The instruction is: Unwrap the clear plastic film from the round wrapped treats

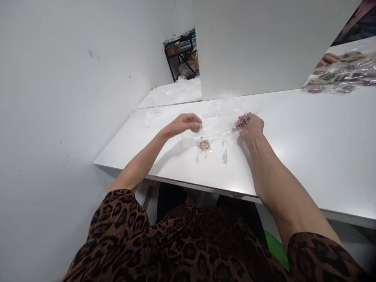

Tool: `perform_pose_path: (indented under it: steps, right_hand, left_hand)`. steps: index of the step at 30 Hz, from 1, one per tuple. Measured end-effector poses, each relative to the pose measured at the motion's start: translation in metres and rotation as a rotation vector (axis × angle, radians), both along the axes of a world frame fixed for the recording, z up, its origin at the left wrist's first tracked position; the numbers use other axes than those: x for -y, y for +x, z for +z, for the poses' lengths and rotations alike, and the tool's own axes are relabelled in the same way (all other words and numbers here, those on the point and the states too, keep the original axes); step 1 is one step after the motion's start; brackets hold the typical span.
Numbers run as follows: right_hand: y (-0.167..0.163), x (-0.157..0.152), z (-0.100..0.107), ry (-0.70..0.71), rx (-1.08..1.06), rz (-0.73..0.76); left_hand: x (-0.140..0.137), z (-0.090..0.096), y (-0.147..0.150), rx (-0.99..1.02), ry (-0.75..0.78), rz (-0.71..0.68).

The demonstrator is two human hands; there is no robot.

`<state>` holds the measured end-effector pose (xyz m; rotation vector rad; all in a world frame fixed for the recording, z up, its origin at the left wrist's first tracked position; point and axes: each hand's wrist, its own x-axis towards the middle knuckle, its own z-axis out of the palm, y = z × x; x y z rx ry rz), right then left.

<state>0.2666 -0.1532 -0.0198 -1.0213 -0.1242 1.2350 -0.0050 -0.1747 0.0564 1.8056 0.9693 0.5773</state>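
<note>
My left hand (186,123) hovers low over the white table with its fingers curled together, slightly blurred. A brownish bit shows at its fingertips, too unclear to name. Just in front of it lies a small round tan piece in a clear wrapper (205,145). My right hand (254,124) rests on the table to the right, its fingers closed around a purplish-red piece in clear wrapping (241,123). Its exact kind cannot be told. Crumpled clear plastic film (219,111) spreads between and behind the hands.
A white upright panel (249,47) stands along the table's back edge, and a white wall (53,98) is on the left. At the far right, another person's hand (329,59) is by clear-wrapped pieces (346,74). A black shelf (180,53) stands behind. Worn patches (225,156) mark the table (308,156).
</note>
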Motion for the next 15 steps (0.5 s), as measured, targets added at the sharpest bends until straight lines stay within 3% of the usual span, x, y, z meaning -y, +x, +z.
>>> perform_pose_path:
  steps: [2,5,10,15]
  right_hand:
    - [-0.001,0.001,0.001,-0.008,0.006,0.003]
    - [-0.003,0.003,0.002,-0.008,0.012,0.017]
    - [-0.004,0.004,0.002,0.011,0.059,0.034]
    - [-0.003,0.004,0.002,0.047,0.147,0.013]
  left_hand:
    - [0.015,-0.002,0.008,-0.171,-0.031,-0.221]
    - [0.032,-0.013,0.021,-0.394,0.090,-0.370]
    - [0.044,-0.018,0.029,-0.628,0.249,-0.373]
    - [0.050,-0.019,0.025,-0.609,0.263,-0.288]
